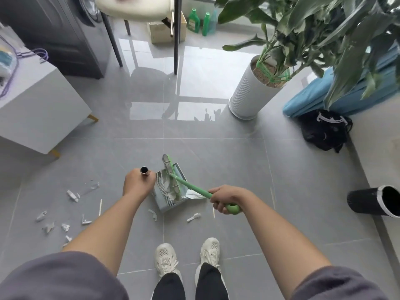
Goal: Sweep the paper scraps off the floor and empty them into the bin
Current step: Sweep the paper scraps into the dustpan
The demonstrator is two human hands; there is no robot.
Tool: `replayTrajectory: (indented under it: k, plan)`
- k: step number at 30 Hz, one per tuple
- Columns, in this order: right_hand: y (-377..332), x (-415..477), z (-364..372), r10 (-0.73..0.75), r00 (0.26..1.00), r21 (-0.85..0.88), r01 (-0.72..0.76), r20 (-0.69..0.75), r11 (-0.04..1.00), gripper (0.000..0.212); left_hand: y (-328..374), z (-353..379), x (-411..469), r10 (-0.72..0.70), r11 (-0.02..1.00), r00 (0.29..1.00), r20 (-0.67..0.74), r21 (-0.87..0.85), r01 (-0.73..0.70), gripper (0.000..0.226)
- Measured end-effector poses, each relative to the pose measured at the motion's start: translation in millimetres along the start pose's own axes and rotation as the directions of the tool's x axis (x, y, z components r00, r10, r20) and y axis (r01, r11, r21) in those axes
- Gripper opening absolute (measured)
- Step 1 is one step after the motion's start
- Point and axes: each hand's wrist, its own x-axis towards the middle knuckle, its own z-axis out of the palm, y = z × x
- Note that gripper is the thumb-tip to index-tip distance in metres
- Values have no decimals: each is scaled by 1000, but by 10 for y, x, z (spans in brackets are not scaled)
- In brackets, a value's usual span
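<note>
While right hand grips broom, scraps scattered

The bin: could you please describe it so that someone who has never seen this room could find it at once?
Start at the plant in the white pot on the right. Follow that side toward the person, past the floppy black bag, to the bin at the picture's right edge. Unlike the bag, it is a stiff black cylinder with a white rim round its open mouth.

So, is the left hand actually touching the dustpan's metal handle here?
Touching. The head view shows the left hand with its fingers curled round the top of the dustpan's metal handle, with no gap between them.
</note>
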Motion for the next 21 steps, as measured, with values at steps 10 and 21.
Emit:
replayTrajectory:
  k: [10,21]
  plan:
    - [388,-213,-358,-91,979,-217,50,-183,975,48,-278,-198,-248,2,1000,999,-54,-29,-4,13]
    - [1317,-204,-73,-115,938,-440,-44,-328,897,39,-715,-468,-975,-48,997,979,-196,45,58,23]
